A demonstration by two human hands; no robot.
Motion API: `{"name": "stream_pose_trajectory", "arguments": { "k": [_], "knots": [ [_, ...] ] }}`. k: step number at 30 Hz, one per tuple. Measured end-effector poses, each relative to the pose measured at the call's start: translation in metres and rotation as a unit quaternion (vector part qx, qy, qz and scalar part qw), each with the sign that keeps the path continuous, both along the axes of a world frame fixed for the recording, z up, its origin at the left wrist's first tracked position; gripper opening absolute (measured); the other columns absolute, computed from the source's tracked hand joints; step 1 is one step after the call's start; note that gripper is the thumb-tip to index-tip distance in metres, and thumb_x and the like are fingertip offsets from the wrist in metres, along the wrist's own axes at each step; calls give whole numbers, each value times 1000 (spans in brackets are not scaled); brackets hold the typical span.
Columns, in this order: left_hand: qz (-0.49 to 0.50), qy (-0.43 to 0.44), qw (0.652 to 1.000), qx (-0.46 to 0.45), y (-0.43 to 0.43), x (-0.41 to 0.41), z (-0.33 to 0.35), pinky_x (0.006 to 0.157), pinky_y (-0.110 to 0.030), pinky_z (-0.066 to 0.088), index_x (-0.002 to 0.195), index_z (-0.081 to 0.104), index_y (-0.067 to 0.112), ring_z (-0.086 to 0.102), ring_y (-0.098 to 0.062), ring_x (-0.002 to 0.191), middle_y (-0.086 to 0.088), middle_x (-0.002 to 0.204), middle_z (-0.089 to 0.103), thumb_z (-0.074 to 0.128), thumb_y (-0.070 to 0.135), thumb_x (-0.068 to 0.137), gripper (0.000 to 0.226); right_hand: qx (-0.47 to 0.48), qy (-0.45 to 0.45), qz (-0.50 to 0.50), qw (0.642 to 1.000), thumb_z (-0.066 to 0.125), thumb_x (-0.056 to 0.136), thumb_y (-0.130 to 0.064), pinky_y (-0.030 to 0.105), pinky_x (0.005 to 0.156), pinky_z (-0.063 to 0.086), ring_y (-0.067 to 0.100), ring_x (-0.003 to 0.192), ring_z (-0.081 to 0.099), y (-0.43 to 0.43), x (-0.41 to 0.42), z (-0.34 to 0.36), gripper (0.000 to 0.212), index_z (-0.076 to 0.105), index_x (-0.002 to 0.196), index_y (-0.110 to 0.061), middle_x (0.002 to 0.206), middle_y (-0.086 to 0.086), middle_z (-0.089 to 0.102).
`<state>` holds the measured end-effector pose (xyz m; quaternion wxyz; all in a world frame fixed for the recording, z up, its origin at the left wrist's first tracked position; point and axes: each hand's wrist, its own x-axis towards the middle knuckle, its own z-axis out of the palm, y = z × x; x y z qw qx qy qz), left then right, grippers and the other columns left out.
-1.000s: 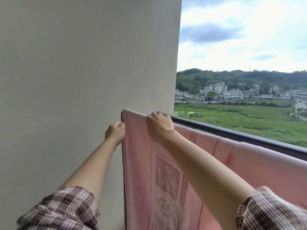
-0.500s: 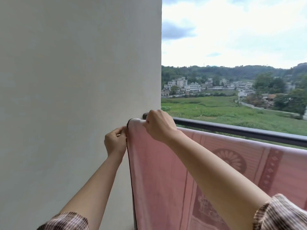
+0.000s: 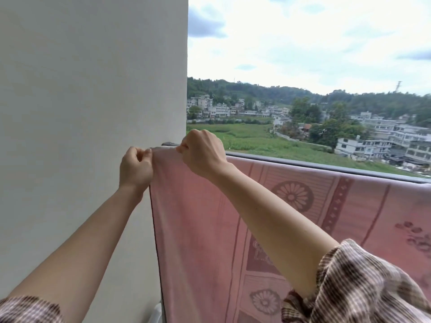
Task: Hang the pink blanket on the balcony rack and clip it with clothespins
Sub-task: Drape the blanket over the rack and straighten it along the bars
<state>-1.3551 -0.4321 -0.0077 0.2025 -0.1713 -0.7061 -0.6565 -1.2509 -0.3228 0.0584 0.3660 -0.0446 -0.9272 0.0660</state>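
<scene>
The pink blanket [image 3: 200, 229], patterned with darker flowers and stripes, hangs over the dark balcony rail [image 3: 303, 163] and drapes down toward me. My left hand [image 3: 135, 166] pinches the blanket's left top corner beside the wall. My right hand [image 3: 201, 152] grips the top fold on the rail just right of that corner. Both hands are closed on the cloth, a short span apart. No clothespin is visible.
A plain pale wall [image 3: 93, 113] fills the left side, close to the blanket's left edge. Beyond the rail lie a green field, houses and hills far below. A white object [image 3: 156, 313] peeks out at the bottom near the wall.
My view has shifted right and closer. My left hand has risen to the top corner and pinched it; my right hand stays on the fold, and the corner sits nearer the wall.
</scene>
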Motion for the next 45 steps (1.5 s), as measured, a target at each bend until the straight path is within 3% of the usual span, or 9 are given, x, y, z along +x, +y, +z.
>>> {"name": "stream_pose_trajectory", "arguments": {
  "k": [7, 12, 15, 19, 28, 33, 39, 43, 45],
  "knots": [
    [39, -74, 990, 114, -5, -37, 8, 74, -29, 37, 95, 48, 12, 48, -18, 87, -1, 83, 52, 46, 26, 95, 14, -34, -44, 0, 998, 61, 89, -24, 30, 55, 31, 32, 62, 47, -24, -28, 12, 48, 34, 51, -14, 54, 3, 39],
    [-87, -111, 986, 83, -2, -40, -16, 60, -31, 38, 88, 52, 16, 45, -15, 68, 4, 74, 46, 49, 43, 91, 28, -19, -54, -4, 998, 57, 88, -35, 28, 44, 24, 28, 55, 44, -4, -6, 6, 50, 36, 48, -14, 51, 0, 39],
    [-181, -107, 976, 63, -10, -29, -22, 65, -32, 41, 88, 62, 22, 49, -15, 74, 1, 85, 54, 48, 45, 93, 27, -36, -61, 0, 997, 57, 85, -38, 32, 47, 36, 31, 58, 47, 12, 8, 0, 48, 49, 48, -10, 54, 10, 50],
    [-175, -85, 971, 140, -18, -25, -2, 68, -30, 39, 76, 61, 22, 45, -17, 81, 4, 79, 53, 48, 35, 95, 26, -35, -68, 17, 997, 61, 89, -32, 43, 67, 55, 32, 61, 59, 17, 8, 3, 42, 64, 63, 1, 68, 17, 67],
    [-231, -171, 957, 27, -35, -8, -50, 68, -31, 40, 75, 58, 24, 48, -12, 68, 6, 74, 52, 59, 50, 85, 27, 13, -58, -13, 998, 58, 91, -37, 44, 59, 55, 27, 49, 49, 24, 17, 0, 47, 59, 60, -1, 54, 4, 55],
    [-214, -99, 969, 74, -24, -5, -20, 76, -31, 49, 98, 67, 20, 58, -14, 85, 0, 99, 64, 58, 44, 88, 27, 18, -21, -17, 999, 61, 88, -33, 42, 66, 58, 27, 71, 69, 34, 30, -5, 36, 72, 81, 0, 86, 13, 74],
    [-168, -136, 972, 94, -6, -19, 11, 71, -31, 40, 72, 60, 23, 48, -13, 79, 10, 78, 53, 57, 38, 90, 23, -14, -7, -28, 999, 62, 88, -16, 44, 64, 57, 26, 58, 64, 34, 23, 5, 39, 57, 53, 0, 63, 13, 68],
    [-139, -194, 960, 144, 1, -37, 38, 78, -36, 49, 101, 66, 10, 61, -21, 89, -2, 93, 62, 65, 40, 83, 35, -49, 2, -63, 997, 60, 89, -15, 44, 66, 57, 25, 60, 60, 41, 17, 19, 40, 47, 51, -12, 56, 3, 54],
    [-64, -207, 975, 52, 5, -43, 33, 88, -41, 50, 107, 64, -2, 62, -31, 102, -15, 105, 65, 69, 36, 79, 48, -52, -56, -73, 994, 55, 92, -23, 39, 61, 52, 25, 57, 52, 41, 18, 16, 43, 42, 52, -14, 54, 2, 46]
  ]
}}
